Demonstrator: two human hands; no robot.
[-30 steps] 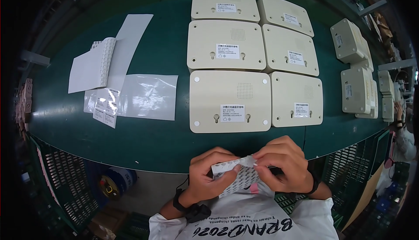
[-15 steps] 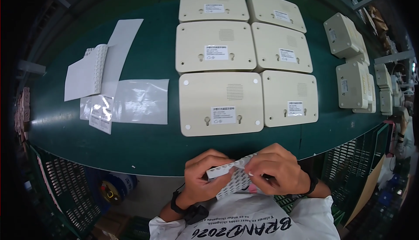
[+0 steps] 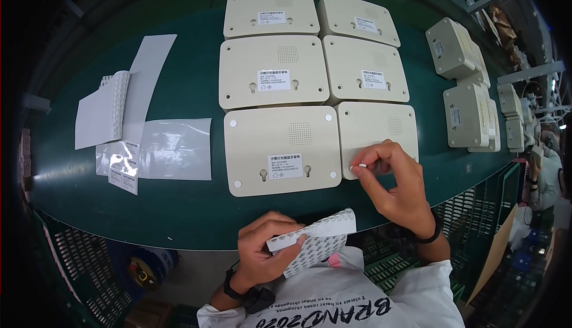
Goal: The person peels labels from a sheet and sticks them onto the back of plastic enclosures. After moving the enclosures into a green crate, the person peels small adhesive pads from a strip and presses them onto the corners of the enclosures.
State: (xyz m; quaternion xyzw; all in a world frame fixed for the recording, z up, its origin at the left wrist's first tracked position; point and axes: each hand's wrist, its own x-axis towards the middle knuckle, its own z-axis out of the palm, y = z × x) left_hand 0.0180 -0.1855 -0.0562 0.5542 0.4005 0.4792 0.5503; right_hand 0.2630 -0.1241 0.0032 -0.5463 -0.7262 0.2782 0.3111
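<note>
My left hand (image 3: 265, 247) grips a curled sheet of round adhesive pads (image 3: 325, 244) near the front edge of the table. Between thumb and fingertips, my right hand (image 3: 398, 188) pinches a small white round pad (image 3: 363, 165). It is over the lower left corner of the near right cream plastic case (image 3: 369, 126), hiding that corner and most of the label. Whether the pad touches the case I cannot tell. Just left lies another cream case (image 3: 256, 146), with white pads at its four corners.
Several more cream cases (image 3: 274, 60) lie label side up behind these two. Others (image 3: 465, 113) stand on edge at the right. White sheets (image 3: 146, 72) and a clear plastic piece (image 3: 179, 149) lie at the left. Green crates (image 3: 89, 262) stand below the table.
My right hand has moved away from the sheet, forward to the near right case, carrying a small white pad. My left hand keeps the sheet, which now shows more fully.
</note>
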